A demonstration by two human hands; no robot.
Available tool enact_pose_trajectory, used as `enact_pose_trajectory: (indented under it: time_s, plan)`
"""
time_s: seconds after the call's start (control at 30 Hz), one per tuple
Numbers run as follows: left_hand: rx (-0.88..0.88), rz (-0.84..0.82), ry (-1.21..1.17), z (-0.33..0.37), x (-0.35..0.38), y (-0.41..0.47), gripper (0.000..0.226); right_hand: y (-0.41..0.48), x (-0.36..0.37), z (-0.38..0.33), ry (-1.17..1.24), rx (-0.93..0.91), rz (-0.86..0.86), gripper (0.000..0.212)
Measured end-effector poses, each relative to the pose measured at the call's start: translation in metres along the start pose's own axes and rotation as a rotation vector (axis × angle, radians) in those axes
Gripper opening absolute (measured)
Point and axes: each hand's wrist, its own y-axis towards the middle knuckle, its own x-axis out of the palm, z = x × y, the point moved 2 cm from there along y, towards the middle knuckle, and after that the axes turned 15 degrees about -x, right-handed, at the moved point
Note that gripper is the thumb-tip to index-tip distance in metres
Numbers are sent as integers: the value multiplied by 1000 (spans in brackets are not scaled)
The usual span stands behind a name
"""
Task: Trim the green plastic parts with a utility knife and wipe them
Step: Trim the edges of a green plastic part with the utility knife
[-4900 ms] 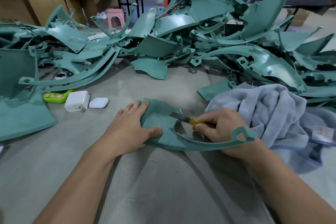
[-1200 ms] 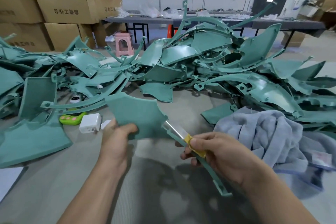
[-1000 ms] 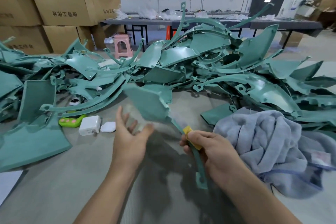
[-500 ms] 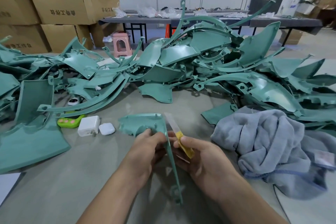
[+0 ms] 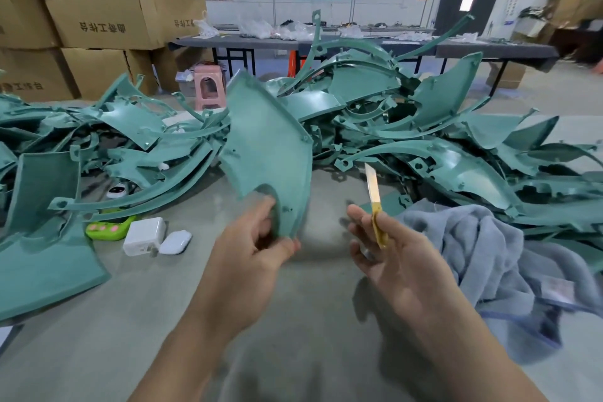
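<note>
My left hand (image 5: 251,251) grips the lower end of a curved green plastic part (image 5: 267,153) and holds it upright above the table. My right hand (image 5: 388,251) pinches the yellow handle of a utility knife (image 5: 374,202), whose bare blade points up and away, a hand's width right of the part. The blade touches nothing. A grey-blue towel (image 5: 483,248) lies crumpled at the right, beside my right hand.
A big pile of green plastic parts (image 5: 408,127) spans the back of the grey table (image 5: 163,320). A white charger (image 5: 143,236), a white earbud case (image 5: 174,242) and a green toy (image 5: 104,228) lie at the left. Cardboard boxes (image 5: 98,16) stand behind.
My left hand has raised the green part from low over the table and turned it upright. My right hand let go of the part's thin strip and moved right with the knife.
</note>
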Motion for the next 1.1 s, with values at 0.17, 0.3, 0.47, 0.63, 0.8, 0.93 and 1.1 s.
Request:
enact_pose_trajectory:
  time_s: [0.17, 0.3, 0.47, 0.63, 0.8, 0.93, 1.1]
  plan:
    - [30, 448, 732, -10, -15, 6, 41, 4, -3, 2, 8, -15, 75, 28]
    - [-148, 359, 894, -35, -14, 10, 33, 8, -5, 2, 4, -18, 122, 23]
    - [13, 335, 866, -41, -6, 12, 63, 12, -5, 8, -82, -49, 136, 23]
    - [73, 98, 716, -39, 7, 5, 79, 15, -5, 12, -198, -88, 194, 13]
    - [211, 91, 530, -32, 12, -2, 49, 15, -7, 10, -78, -17, 161, 18]
    - [204, 214, 391, -33, 17, 0, 41, 10, -5, -2, -202, -204, 187, 25]
    - [66, 253, 170, -40, 16, 7, 46, -10, -7, -28, -879, -761, -65, 22]
